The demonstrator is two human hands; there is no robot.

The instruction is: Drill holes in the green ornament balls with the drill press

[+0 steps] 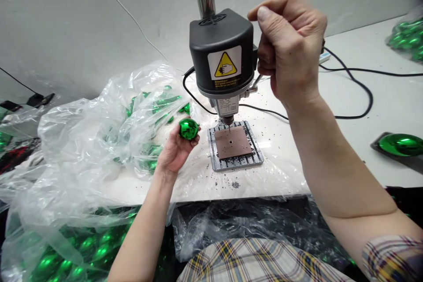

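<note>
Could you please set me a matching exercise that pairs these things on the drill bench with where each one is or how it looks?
Things:
1. Shiny green round bauble
2. Brown square plate with a central hole
3. Black drill head housing
4. Clear plastic bag

Places or states:
A. Resting on a slotted grey metal base
B. Holding more green baubles
C. Bearing a yellow warning label
D. Cupped in the left hand

Pairs: 1-D, 2-A, 3-C, 4-B.

A white label [224, 62] is fixed on the black motor housing [222, 31] of a bench drill; a yellow warning triangle [225, 65] bearing a hand symbol is printed on it; "Attention:" can be read beneath, with finer lines too small to be made out; lower down, a small metal plate [227, 105] carries illegible print.
</note>
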